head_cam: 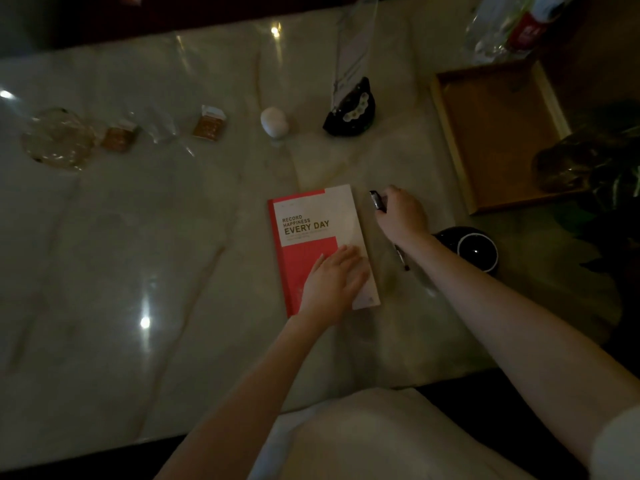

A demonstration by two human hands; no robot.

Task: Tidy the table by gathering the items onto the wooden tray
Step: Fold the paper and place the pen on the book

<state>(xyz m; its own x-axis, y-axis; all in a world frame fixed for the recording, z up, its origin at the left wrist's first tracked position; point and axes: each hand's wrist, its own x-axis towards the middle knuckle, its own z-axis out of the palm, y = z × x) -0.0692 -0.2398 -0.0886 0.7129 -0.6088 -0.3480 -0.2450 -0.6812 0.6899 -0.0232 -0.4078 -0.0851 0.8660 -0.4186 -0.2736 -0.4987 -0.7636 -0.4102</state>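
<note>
Dim light over a pale marble surface (138, 237), tidying barely begun. Wooden tray (498, 133) out at two o'clock, looking bare inside, nothing gathered yet as far as can be seen. Left hand (334, 280) flat on the red and white notebook (311, 237) at centre, fingers straight, pressing rather than gripping. Right hand (401, 213) just past the notebook's right edge, toward three o'clock, fingers curled round a dark pen (377, 201); pen tip poking out above the knuckles, a thin dark end showing below the wrist. Probably the first item heading for the tray, though not lifted clear yet.

Plenty left to collect: white egg-shaped case (274, 121) at twelve o'clock, dark curved holder (349, 112) beside it toward one o'clock, two small snack packets (209, 123) (119, 136) off at ten o'clock, crinkled clear wrapper (59, 138) further out toward nine. Black round bowl (476, 249) at four o'clock, partly behind the right forearm.

Hard to read: clear bottles (502, 29) beyond the tray cut off by the top edge, a dark leafy plant (595, 161) overlapping the tray's near corner, a tall clear sleeve (356, 46) rising from the holder, contents unclear. Cannot tell whether the pen touches the surface.
</note>
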